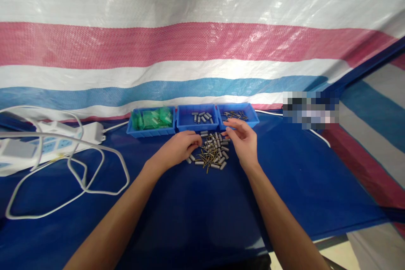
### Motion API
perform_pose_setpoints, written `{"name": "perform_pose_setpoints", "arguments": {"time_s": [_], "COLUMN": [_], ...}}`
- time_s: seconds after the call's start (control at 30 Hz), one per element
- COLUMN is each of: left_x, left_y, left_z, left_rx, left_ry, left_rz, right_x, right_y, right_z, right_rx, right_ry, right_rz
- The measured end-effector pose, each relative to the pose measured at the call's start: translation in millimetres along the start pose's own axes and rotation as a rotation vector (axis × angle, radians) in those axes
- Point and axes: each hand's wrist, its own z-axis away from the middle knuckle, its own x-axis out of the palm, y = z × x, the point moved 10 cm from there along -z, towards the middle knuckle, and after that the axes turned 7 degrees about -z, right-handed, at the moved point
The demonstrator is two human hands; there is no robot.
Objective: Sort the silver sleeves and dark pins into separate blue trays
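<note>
A mixed pile of short grey metal cylinders (215,166) and thin brass-coloured screws or pins (207,158) lies on the dark blue table cover. At the pile's left edge, my left hand (181,147) has its fingers curled together in a pinch; what they hold, if anything, is hidden. My right hand (245,141) is over the pile's right side, close to the right bin. Its thumb and fingers are apart, and nothing shows clearly between them. Behind the pile, the middle blue bin (198,127) holds several cylinders, while the right blue bin (252,114) contains thin pins.
A left blue bin (152,133) holds green plastic packets (158,117). White power strips (63,139) and a looped white cable (115,193) occupy the table's left side. A striped tarp (190,46) rises behind the bins. A blurred-out item (311,110) is at the back right.
</note>
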Motion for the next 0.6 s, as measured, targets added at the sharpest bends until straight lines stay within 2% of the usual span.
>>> {"name": "perform_pose_setpoints", "arguments": {"time_s": [0.13,0.3,0.47,0.6], "left_x": [-15.0,-38.7,-42.3,-37.9], "left_y": [-3.7,-9.9,-10.6,-13.0], "left_z": [2.3,4.5,5.4,5.3], "left_rx": [-0.014,-0.171,-0.238,-0.258], "left_ry": [0.058,0.235,0.355,0.377], "left_rz": [0.096,0.232,0.521,0.633], "right_x": [1.8,12.2,35.7,47.1], "right_y": [-1.0,0.4,2.7,3.3], "right_z": [0.5,2.5,12.1,19.1], "right_rx": [0.020,0.059,0.124,0.153], "right_ry": [-0.001,-0.080,-0.292,-0.403], "right_rz": [-0.003,-0.018,-0.061,-0.092]}}
